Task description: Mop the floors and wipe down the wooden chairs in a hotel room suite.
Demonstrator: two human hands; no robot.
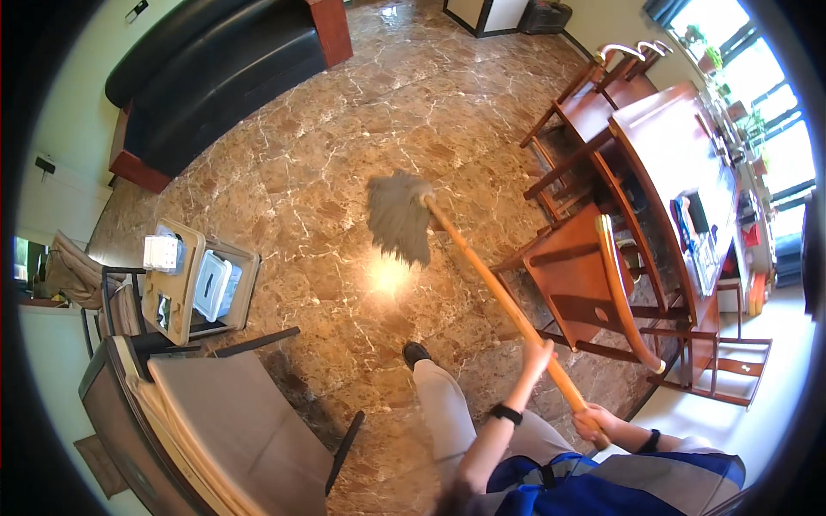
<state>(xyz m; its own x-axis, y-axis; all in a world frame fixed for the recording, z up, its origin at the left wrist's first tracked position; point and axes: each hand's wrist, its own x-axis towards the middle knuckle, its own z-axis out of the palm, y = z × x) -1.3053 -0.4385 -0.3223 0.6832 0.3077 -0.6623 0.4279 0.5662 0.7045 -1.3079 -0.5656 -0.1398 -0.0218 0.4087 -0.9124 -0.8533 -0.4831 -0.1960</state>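
Observation:
A mop with a long wooden handle reaches from my body out over the brown marbled floor. Its grey string head lies spread on the floor ahead of me, just beyond a bright light reflection. My left hand wraps round the handle partway up. Lower down, close to the handle's end, my right hand is closed on it too. The handle slants from the lower right toward the upper left. Both wrists wear dark bands.
Right of the handle stands a wooden chair beside a wooden table, with more chairs farther off. A black sofa lines the far left. Nearer on the left are a small beige side table with containers and a grey-brown chair.

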